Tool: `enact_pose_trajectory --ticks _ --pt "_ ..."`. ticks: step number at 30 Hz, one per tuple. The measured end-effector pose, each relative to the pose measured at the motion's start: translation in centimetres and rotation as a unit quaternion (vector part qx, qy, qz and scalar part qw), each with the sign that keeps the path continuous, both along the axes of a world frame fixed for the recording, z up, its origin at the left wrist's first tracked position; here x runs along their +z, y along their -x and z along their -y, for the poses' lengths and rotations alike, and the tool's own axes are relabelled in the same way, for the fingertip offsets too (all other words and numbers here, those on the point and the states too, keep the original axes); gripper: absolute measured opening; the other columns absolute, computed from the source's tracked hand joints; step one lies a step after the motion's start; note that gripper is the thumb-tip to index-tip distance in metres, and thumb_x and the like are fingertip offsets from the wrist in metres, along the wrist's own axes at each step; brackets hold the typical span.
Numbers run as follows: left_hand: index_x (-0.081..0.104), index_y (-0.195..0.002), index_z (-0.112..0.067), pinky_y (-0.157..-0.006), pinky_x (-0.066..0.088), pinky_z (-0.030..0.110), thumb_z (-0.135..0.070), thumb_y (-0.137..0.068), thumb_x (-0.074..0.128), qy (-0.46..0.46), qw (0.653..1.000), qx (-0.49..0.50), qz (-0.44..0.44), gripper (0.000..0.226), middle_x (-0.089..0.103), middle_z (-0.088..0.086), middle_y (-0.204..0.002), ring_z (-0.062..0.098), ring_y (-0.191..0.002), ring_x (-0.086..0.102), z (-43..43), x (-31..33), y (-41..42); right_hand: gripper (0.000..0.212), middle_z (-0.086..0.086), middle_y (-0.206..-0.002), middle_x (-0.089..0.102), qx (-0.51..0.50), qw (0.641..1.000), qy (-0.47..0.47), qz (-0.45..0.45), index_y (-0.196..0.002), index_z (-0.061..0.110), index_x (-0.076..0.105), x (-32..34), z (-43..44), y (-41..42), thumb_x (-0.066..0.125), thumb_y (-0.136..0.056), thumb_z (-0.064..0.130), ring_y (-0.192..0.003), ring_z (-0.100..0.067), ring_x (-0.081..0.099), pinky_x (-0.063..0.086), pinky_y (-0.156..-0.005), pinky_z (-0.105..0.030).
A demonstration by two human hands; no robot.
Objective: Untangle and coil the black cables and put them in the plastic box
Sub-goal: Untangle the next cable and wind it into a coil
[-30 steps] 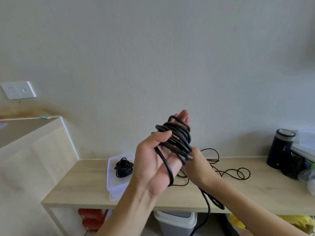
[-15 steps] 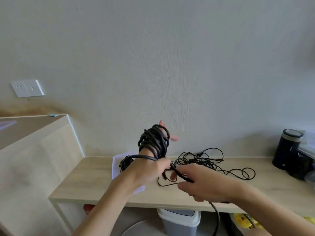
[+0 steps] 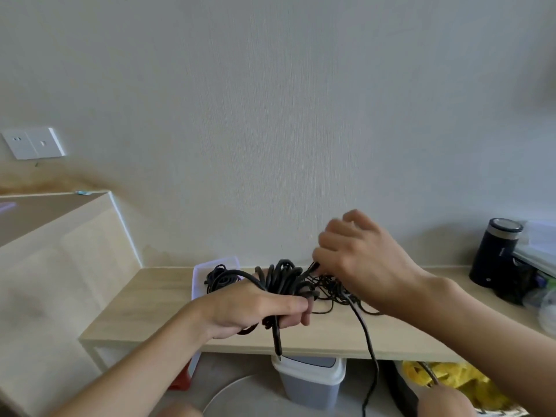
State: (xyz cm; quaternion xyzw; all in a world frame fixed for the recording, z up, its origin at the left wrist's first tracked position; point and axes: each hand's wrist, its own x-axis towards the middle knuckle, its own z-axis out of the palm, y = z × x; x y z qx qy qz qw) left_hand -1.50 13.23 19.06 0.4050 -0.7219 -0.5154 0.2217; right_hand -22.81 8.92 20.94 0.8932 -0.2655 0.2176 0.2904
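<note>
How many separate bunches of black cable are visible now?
3. One coil lies in the plastic box; one bundle is wound around the left hand; one thin tangle lies on the table under the right hand. Hands may hide more.

The left hand (image 3: 255, 308) and the right hand (image 3: 364, 266) are both bare, with slim fingers (image 3: 335, 233). Behind each wrist a bare, slender forearm (image 3: 150, 359) runs back to the lower edge of view.

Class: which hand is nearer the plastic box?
Left. The left hand, gripping the coiled black cable, is just right of the plastic box; the right hand, pinching that cable, is farther right.
</note>
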Motion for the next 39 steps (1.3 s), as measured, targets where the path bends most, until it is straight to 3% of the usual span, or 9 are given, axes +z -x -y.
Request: enact_pose_trajectory --ticks 4,7,15,17,20,23,29,35,39 --pt "0.062 -0.093 0.002 -0.079 0.041 0.023 -0.03 -0.093 0.057 -0.012 0.997 0.017 -0.072 0.033 0.05 -0.001 -0.061 0.024 -0.085 0.051 -0.4 0.3 0.3 0.019 -0.01 -0.118 0.054 -0.044 0.988 -0.1 0.106 -0.099 0.013 0.066 -1.4 0.6 -0.7 0.074 -0.082 0.008 -0.109 -0.03 0.055 0.05 -0.082 -0.044" --pt "0.06 -0.095 0.014 -0.073 0.043 0.012 -0.025 -0.098 0.058 0.003 0.991 0.096 -0.093 0.039 0.052 0.007 -0.066 0.009 -0.073 0.061 0.1 -0.4 0.4 0.036 -0.013 -0.143 0.032 -0.064 0.961 -0.218 0.156 -0.124 0.009 0.057 -1.8 0.5 -0.9 0.068 -0.089 0.006 -0.109 -0.027 0.059 0.045 -0.087 -0.022" --pt "0.058 -0.07 -0.003 -0.082 0.043 0.022 -0.026 -0.099 0.061 0.034 0.964 0.261 0.02 0.037 0.056 -0.004 -0.062 0.008 -0.073 0.061 2.1 -2.0 -0.6 0.029 0.011 -0.098 0.049 -0.104 0.87 -0.467 0.117 -0.104 0.031 0.054 1.1 1.4 1.2 0.062 -0.087 0.01 -0.083 -0.006 0.051 0.041 -0.069 -0.016" --pt "0.062 -0.073 -0.01 -0.085 0.046 0.02 -0.028 -0.098 0.063 0.019 0.962 0.272 0.032 0.031 0.06 -0.005 -0.065 0.007 -0.077 0.066 2.2 -1.8 -1.1 0.031 0.001 -0.097 0.061 -0.072 0.8 -0.56 0.204 -0.099 0.02 0.06 1.4 1.5 2.0 0.054 -0.083 -0.006 -0.085 -0.008 0.061 0.047 -0.074 -0.018" --pt "0.066 -0.093 -0.007 -0.083 0.049 0.015 -0.025 -0.098 0.062 0.0 0.961 0.274 0.033 0.019 0.059 0.007 -0.078 0.014 -0.083 0.064 2.6 -1.9 -2.4 0.031 -0.022 -0.106 0.067 0.007 0.571 -0.668 0.477 -0.086 0.0 0.06 1.9 2.4 2.8 0.042 -0.085 -0.025 -0.099 -0.02 0.072 0.053 -0.09 -0.032" --pt "0.064 -0.088 -0.01 -0.069 0.047 0.01 -0.02 -0.097 0.065 -0.021 0.976 0.215 0.03 0.014 0.058 -0.001 -0.072 0.009 -0.076 0.06 2.6 -2.0 -3.6 0.037 -0.025 -0.103 0.067 0.051 0.486 -0.642 0.591 -0.076 0.0 0.055 1.4 3.5 3.4 0.032 -0.088 -0.026 -0.094 -0.035 0.072 0.06 -0.081 -0.04" --pt "0.067 -0.097 -0.008 -0.074 0.046 0.021 -0.015 -0.092 0.063 -0.056 0.998 -0.004 -0.038 0.009 0.062 0.014 -0.087 0.008 -0.067 0.056 1.5 -0.6 -2.9 0.04 -0.018 -0.076 0.067 0.02 0.516 -0.583 0.627 -0.071 0.0 0.053 -2.9 6.1 2.6 0.029 -0.084 -0.029 -0.075 -0.036 0.072 0.058 -0.054 -0.028" --pt "0.061 -0.114 0.001 -0.089 0.045 0.03 -0.018 -0.089 0.064 -0.035 0.962 -0.117 -0.242 0.032 0.058 0.004 -0.081 0.02 -0.094 0.06 1.0 0.3 -0.8 0.038 -0.009 -0.066 0.057 -0.066 0.711 -0.513 0.476 -0.078 0.013 0.05 -7.8 5.8 -1.3 0.029 -0.083 -0.018 -0.053 -0.013 0.055 0.047 -0.051 -0.033" --pt "0.055 -0.131 0.006 -0.109 0.04 0.031 -0.009 -0.093 0.062 -0.152 0.862 -0.098 -0.474 0.042 0.058 0.004 -0.089 0.023 -0.118 0.055 1.1 1.0 0.4 0.02 -0.009 -0.07 0.056 -0.095 0.859 -0.418 0.281 -0.088 0.025 0.03 -10.2 4.6 -2.5 0.034 -0.094 0.006 -0.063 -0.031 0.05 0.041 -0.056 -0.044"
